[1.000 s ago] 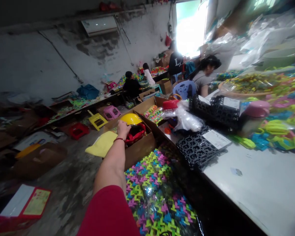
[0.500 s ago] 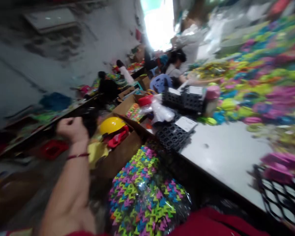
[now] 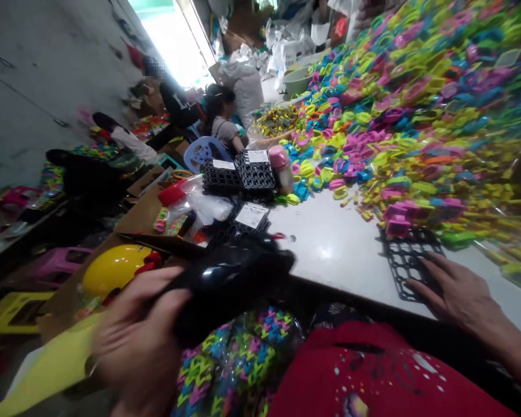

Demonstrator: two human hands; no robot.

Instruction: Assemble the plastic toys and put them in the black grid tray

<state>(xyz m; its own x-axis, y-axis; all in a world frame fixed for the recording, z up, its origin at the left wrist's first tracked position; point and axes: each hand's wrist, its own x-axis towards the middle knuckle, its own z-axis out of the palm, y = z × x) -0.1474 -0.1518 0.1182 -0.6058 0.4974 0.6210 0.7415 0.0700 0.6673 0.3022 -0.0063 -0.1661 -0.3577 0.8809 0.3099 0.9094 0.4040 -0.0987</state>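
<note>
My left hand is closed around a glossy black object; blur hides its exact kind. It hangs in front of the table's near edge, above a clear bag of colourful small plastic pieces. My right hand lies with its fingers apart on the near right part of a black lattice tray, which rests on the white table. A pink plastic piece sits at the tray's far left corner.
Colourful plastic pieces are heaped across the table's back and right. Black trays with labels stand near a pink-lidded bottle. At left, a cardboard box holds a yellow dome. A co-worker sits farther along.
My view has swung right. My left hand, a raised fist before, is now nearer the table with the black object in it. My right hand has come into view on the lattice tray.
</note>
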